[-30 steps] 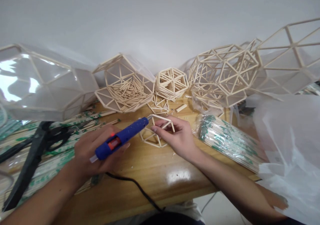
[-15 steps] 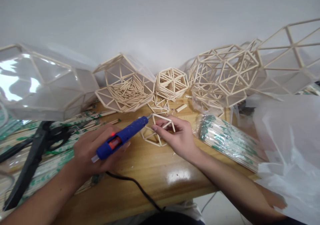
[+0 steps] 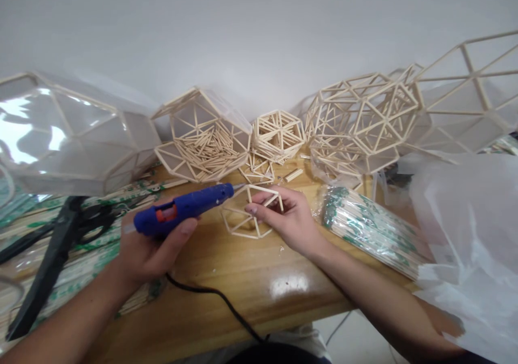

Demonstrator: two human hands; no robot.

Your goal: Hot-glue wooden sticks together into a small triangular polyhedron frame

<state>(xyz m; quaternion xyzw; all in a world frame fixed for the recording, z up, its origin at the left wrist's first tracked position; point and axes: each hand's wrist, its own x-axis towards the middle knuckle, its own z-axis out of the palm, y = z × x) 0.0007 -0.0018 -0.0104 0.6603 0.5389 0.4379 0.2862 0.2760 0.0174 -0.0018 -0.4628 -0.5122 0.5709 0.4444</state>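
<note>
My left grip point(image 3: 151, 253) held the blue plastic glue gun point(image 3: 188, 206); my right grip point(image 3: 289, 218) pinched the pale wooden-stick frame point(image 3: 256, 227) over the brown desk point(image 3: 226, 310); I was probably gluing its corner; next needed steadiness.

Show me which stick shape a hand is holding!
It's the small stick frame at the front, held in the right hand. The other stick shapes sit farther back, with no hand touching them.

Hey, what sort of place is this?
Probably a craft workspace: the left hand holds a blue glue gun, frames of joined sticks line the wall, and a clear bag of sticks lies on the wooden table.
</note>
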